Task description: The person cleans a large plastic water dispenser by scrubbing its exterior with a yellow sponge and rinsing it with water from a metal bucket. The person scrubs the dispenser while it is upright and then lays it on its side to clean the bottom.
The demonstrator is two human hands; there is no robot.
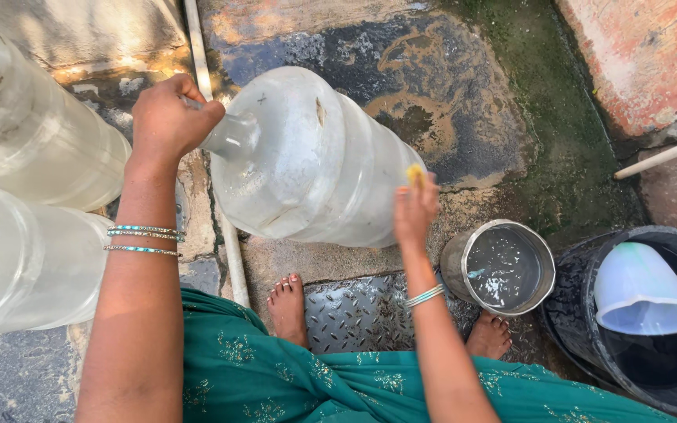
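Head view shows you three large clear water jugs: one tilted jug [307, 157] held up over the wet stone floor [448, 86], and two more jugs lying at the left edge, an upper one [33, 125] and a lower one [25, 266]. Your left hand [170, 117] is closed around the neck of the tilted jug. Your right hand [414, 207] presses a small yellow scrubber [414, 174] against the jug's side, fingers pinched on it. One steel pot [499, 266] with water stands just right of that hand, and one black bucket [581, 305] holding one pale plastic mug [644, 290] sits beside the pot. Two white pipes show: one [233, 251] running along the floor under the jug, one [664, 155] at the right edge. The two spare jugs crowd your left side; pot and bucket close off the right. Bare floor lies open beyond the jug.
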